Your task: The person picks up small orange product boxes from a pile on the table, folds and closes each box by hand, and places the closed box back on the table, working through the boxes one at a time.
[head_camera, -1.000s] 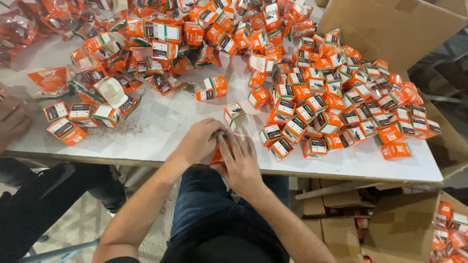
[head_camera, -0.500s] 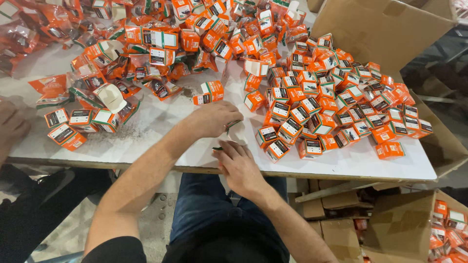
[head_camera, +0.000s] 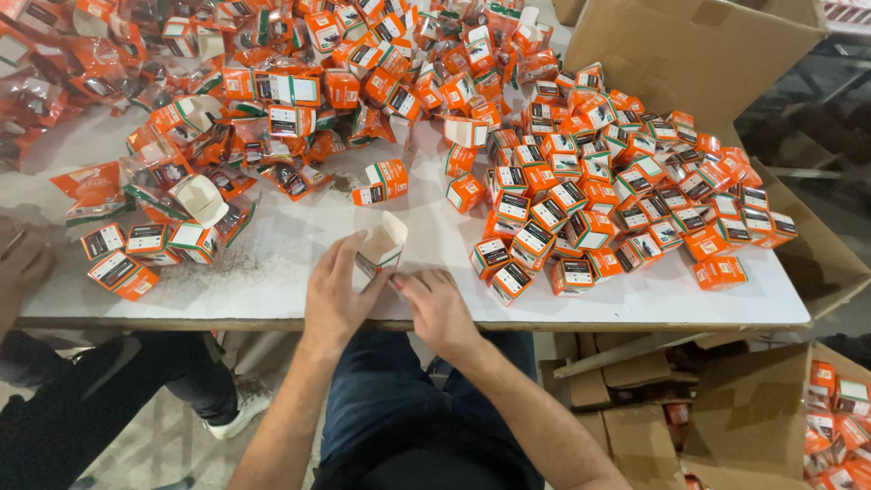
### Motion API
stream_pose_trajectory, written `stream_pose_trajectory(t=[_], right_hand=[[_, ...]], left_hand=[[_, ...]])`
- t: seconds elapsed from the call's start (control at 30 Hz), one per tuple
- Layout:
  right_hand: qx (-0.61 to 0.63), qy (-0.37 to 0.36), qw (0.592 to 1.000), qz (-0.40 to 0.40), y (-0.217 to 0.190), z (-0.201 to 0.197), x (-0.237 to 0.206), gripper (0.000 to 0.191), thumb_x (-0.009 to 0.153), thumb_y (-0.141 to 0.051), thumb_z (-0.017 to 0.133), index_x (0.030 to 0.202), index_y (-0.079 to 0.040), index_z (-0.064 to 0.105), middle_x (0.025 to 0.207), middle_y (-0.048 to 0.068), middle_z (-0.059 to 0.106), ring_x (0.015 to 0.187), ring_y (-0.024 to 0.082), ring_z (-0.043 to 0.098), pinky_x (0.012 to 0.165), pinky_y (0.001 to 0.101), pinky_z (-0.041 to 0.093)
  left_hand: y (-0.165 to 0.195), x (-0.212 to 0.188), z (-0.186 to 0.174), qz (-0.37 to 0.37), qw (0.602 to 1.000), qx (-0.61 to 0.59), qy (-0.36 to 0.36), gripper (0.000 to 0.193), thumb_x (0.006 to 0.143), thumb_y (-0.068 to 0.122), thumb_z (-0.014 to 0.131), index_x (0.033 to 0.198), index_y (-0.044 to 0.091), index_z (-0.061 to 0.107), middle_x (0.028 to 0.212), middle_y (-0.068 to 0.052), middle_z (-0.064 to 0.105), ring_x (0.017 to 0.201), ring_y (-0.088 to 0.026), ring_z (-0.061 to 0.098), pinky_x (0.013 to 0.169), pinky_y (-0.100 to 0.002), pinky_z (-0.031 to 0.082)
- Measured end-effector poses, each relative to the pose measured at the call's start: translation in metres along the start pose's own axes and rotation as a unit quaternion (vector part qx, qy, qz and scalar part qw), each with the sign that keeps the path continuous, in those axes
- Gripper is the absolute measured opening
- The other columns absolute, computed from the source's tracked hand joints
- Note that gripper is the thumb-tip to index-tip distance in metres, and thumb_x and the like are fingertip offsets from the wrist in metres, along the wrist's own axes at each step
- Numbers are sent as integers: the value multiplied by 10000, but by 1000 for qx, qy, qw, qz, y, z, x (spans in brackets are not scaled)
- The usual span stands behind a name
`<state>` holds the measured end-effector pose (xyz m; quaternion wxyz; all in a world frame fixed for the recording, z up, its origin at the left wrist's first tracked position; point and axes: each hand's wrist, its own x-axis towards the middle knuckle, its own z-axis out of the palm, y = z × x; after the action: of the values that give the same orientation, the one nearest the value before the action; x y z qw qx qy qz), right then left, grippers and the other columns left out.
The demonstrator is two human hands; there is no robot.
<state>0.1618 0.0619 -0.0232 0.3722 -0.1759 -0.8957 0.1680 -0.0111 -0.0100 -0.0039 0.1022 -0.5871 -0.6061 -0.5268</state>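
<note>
1. White and crowded, the counter [head_camera: 272, 272] carried heaps of small orange cartons and orange plastic packets, with big brown cardboard boxes [head_camera: 699, 45] standing beyond its far right corner.
2. Front and centre, the left hand [head_camera: 337, 295] was wrapped around one small open carton [head_camera: 381, 243], its top flaps gaping and white inside.
3. That carton stood upright near the counter's near edge, thumb on one side, fingers [head_camera: 328, 263] curled on the other, touching its lower walls.
4. The right hand [head_camera: 440, 308] lay flat just beside it, fingertips loosely curled and pointed at the carton's base; whether it pinched anything I could not tell.
5. My read on handling: thin printed card, very light, easily crushed, so a gentle hold across two opposite walls low down looked right, clear of the loose flaps.
6. Glossy print could have been a touch slippery; the folded corners were the stiffest places to press.
7. Just beyond the fingers lay a closed orange carton [head_camera: 381, 181] on its side, apart from the one held.
8. Off to the right of the right hand sat the closed stack [head_camera: 617, 200], cartons tightly packed and touching.
9. Left of the left hand, more open cartons [head_camera: 195, 195] and packets [head_camera: 91, 186] lay in a loose jumble.
10. Another person's hand [head_camera: 23, 263] rested at the far left edge, well apart.
</note>
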Motion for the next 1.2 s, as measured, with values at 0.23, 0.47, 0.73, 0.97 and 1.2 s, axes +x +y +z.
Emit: stream_pose_trajectory(t=[0.23,0.47,0.73,0.97,1.2], right_hand=[[143,109,970,162,5,-7,-8,108,1044,-95,558,1017,-9,617,838,96,632,713,221,612,645,331,489],[94,130,969,186,7,-11,-3,282,932,-186,770,963,-9,553,769,117,607,654,248,580,608,372,483],[16,59,978,200,8,-24,2,167,969,-59,618,1119,-38,547,908,202,670,740,401,682,629,459,504],[-14,114,991,66,17,-16,-4,164,1008,-35,565,1169,-36,591,942,185,704,792,382,696,678,439,527],[205,161,950,172,-3,-31,-12,345,1030,-50,532,1354,33,448,1041,224,558,875,372,569,804,462,499]], left_hand=[[22,-19,12,29,999,33,-7,612,747,144,872,1273,9,590,1153,-170,669,1022,-390,643,851,-453,556],[27,-34,22,53,998,-8,-32,568,705,173,869,1161,-27,595,1107,-191,652,977,-405,634,786,-462,559],[12,-29,28,-109,990,-9,-85,234,942,190,786,976,29,620,1132,-155,693,891,-344,697,746,-410,570],[14,-30,22,-54,986,-100,-121,520,775,234,871,1181,22,624,1278,-181,639,971,-318,713,730,-361,626],[20,-26,23,-36,991,-71,-112,619,751,219,875,1276,63,586,1176,-157,691,992,-356,680,755,-404,588]])
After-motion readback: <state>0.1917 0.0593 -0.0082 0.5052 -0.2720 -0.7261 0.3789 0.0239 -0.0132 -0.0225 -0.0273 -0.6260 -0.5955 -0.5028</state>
